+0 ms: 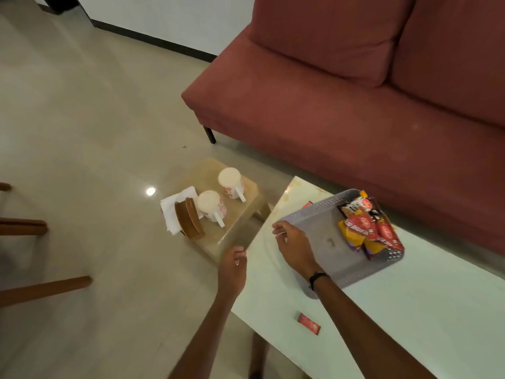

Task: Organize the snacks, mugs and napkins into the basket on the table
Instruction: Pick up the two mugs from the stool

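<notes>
Right hand (pixel 293 246) on basket (pixel 352 272) rim — snacks (pixel 366 228) inside.

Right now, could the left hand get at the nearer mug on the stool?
Probably yes: the left hand is empty and open, and nothing stands between it and the nearer mug; the napkin holder sits beside it.

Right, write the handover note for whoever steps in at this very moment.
Left hand: empty, fingers loosely curled, over the gap between stool and table.
Right hand: empty, resting on the near-left rim of the basket.
Basket stands on the white table; snack packets are piled at its right end, the rest bare.
Done: most snacks are in.
Left: two mugs, upside down on the low stool, the napkins beside the wooden holder, and one small red packet on the table.
</notes>
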Demonstrator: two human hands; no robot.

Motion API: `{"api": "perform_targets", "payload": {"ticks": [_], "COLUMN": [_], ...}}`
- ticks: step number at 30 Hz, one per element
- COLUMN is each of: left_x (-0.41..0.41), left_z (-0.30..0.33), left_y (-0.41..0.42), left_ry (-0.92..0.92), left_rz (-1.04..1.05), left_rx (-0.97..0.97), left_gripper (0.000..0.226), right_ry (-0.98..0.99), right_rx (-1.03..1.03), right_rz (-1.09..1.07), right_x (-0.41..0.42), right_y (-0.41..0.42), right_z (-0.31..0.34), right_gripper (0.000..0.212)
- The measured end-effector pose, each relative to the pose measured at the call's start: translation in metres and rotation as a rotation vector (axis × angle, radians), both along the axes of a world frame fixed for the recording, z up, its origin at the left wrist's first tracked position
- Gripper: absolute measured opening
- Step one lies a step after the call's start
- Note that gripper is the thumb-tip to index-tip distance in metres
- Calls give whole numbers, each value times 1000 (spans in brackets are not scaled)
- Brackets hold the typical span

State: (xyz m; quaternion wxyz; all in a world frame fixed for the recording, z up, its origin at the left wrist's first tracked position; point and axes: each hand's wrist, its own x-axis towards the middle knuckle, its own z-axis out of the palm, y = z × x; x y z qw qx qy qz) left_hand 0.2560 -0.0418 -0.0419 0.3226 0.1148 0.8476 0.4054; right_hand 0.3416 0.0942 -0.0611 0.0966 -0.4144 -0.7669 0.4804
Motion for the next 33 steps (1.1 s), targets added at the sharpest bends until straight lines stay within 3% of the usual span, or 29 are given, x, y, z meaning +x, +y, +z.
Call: {"api": "perform_targets", "payload": {"ticks": [2,6,11,15,20,25,33], "left_x": [-25,-70,-116,-133,-143,-145,-128], "left_z": [-20,-59,-107,-124,-132,-139,-121], "left_y": [6,22,44,52,57,58,67], "left_ry": [8,56,41,29,30,146,335], "left_rz": [53,151,212,230,261,251,-32], "left_rx": [-22,-41,-1,46,87,69,128], "left_gripper": [22,9,41,30,25,22,17], "right_ry": [2,-20,15,-7,19,110,194], "right_rx": [-24,-29,18,-2,-4,-17,-27], "right_rz": [-4,-8,-75,-74,-68,-61,-323], "right_x": [-36,-106,-173,-201,-208,-201,-144], "right_y": [4,16,36,46,52,50,37], "right_z": [-26,-68,-102,-127,-142,-142,-113], "right_gripper": [26,28,39,32,22,16,6]}}
